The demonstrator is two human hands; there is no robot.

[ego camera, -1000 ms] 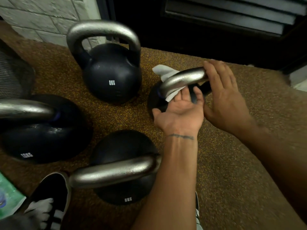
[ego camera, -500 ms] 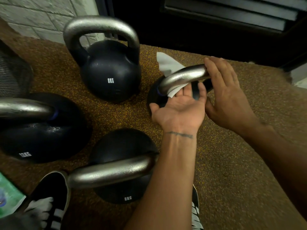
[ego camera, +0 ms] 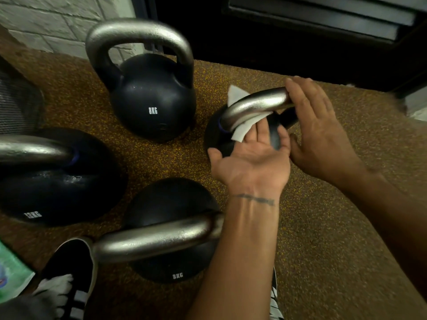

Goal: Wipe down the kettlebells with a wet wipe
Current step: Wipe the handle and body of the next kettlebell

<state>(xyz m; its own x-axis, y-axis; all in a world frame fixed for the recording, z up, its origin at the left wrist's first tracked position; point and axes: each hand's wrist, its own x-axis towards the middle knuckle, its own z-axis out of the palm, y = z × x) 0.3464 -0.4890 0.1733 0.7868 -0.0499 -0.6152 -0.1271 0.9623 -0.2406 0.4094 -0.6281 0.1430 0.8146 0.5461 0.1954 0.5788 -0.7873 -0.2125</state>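
Note:
A small black kettlebell (ego camera: 216,137) stands on the speckled floor, right of centre, its silver handle (ego camera: 254,107) pointing right. A white wet wipe (ego camera: 242,131) is looped round that handle, with one corner showing above it and the rest below. My left hand (ego camera: 251,158) lies palm up under the handle, fingertips pressing the wipe against the metal. My right hand (ego camera: 318,125) covers the handle's right end, fingers over it and thumb beneath. The bell's body is mostly hidden by my hands.
Three bigger kettlebells stand to the left: an 8KG (ego camera: 152,100) at the back, a 12KG (ego camera: 53,176) at far left, another 8KG (ego camera: 171,227) in front by my forearm. My shoe (ego camera: 69,273) and a green wipe packet (ego camera: 11,273) are bottom left. Dark shelving (ego camera: 323,24) rises behind.
The wipe has slid round the handle toward me: less of it sticks up behind the handle, more shows below. Both hands stay at the handle.

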